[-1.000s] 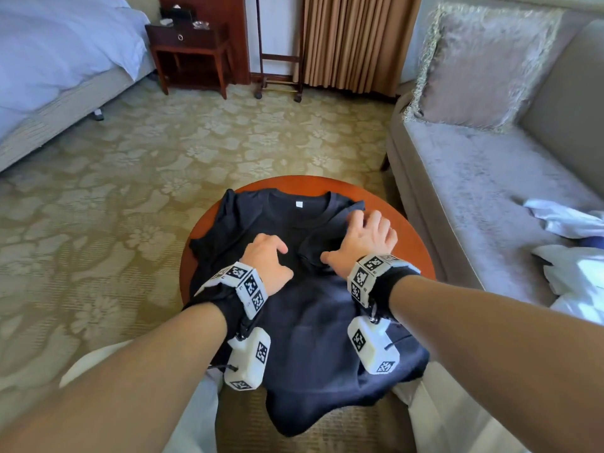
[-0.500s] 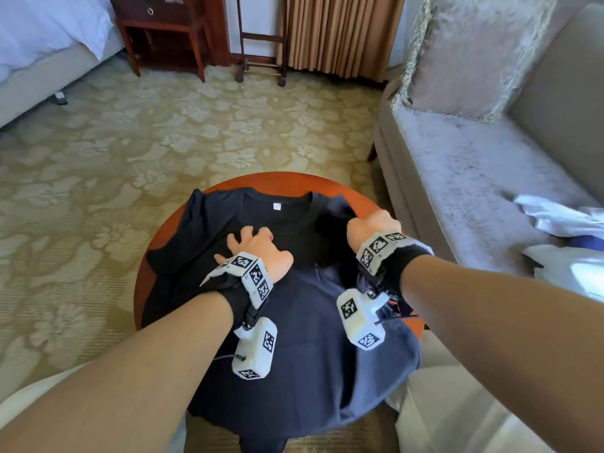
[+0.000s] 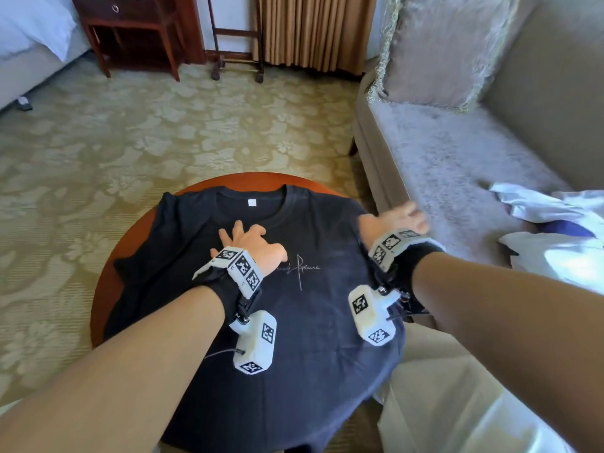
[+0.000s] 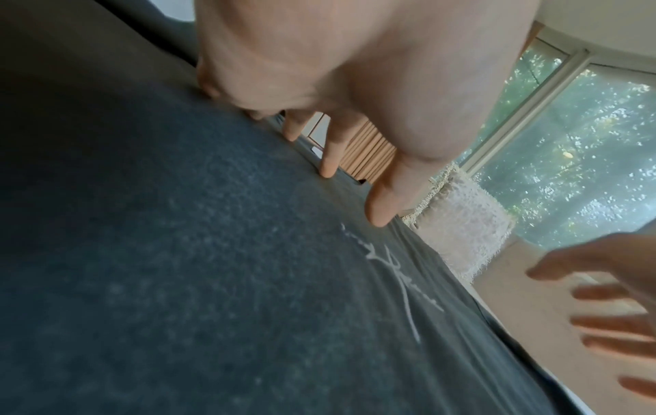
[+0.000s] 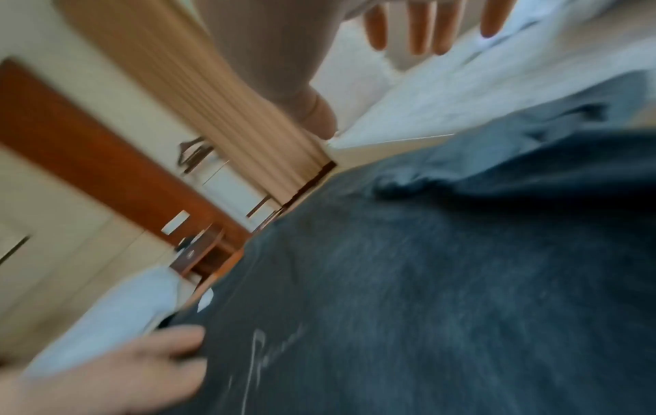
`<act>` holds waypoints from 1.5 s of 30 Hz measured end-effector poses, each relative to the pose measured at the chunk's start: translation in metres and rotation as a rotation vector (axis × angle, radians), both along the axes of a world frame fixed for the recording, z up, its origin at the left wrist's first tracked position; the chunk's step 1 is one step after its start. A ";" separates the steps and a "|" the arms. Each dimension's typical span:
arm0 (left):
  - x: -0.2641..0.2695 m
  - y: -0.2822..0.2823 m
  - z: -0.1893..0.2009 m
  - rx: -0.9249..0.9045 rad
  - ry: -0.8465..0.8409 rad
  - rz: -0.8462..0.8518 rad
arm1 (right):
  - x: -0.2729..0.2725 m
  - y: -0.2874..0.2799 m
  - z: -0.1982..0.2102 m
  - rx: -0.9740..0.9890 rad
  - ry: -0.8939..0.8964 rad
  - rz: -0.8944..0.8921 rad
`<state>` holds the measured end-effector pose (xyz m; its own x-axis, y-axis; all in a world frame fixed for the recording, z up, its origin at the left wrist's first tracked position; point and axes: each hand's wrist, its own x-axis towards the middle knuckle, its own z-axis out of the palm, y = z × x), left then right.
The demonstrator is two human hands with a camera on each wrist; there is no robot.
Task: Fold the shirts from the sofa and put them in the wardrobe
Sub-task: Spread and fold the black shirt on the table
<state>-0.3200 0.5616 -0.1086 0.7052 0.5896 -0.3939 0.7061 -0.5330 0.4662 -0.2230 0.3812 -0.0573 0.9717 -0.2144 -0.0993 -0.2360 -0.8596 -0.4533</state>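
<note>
A dark navy T-shirt lies face up and spread flat over a round wooden table, collar away from me, with a small pale script print on the chest. My left hand presses flat on the chest just below the collar, fingers spread and straight. My right hand is at the shirt's right shoulder edge, fingers extended and blurred by motion, holding nothing. Crumpled white shirts lie on the grey sofa seat to the right.
A fringed cushion leans against the sofa back. Patterned carpet surrounds the table. A dark wooden nightstand, a luggage rack and curtains stand at the far wall; a bed is at the far left.
The right hand swept from the shirt's centre outward to its right shoulder, spreading that side flat. The left hand went from curled to flat and spread below the collar. The head view moved closer.
</note>
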 end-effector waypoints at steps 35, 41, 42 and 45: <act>-0.055 0.120 0.004 0.126 -0.064 -0.082 | -0.044 0.127 -0.049 -0.268 0.142 0.509; -0.023 0.141 -0.007 0.051 0.022 -0.061 | -0.012 0.107 -0.063 -0.297 0.313 0.527; -0.018 0.144 -0.009 0.051 0.048 -0.055 | -0.008 0.106 -0.064 -0.297 0.305 0.530; -0.005 0.152 -0.011 0.034 0.082 -0.001 | 0.005 0.107 -0.062 -0.272 0.292 0.525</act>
<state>-0.3250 0.7137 -0.1193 0.6718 0.6030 -0.4303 0.7407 -0.5483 0.3882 -0.2183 0.4880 -0.1190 0.8952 0.2260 -0.3842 0.1652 -0.9688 -0.1848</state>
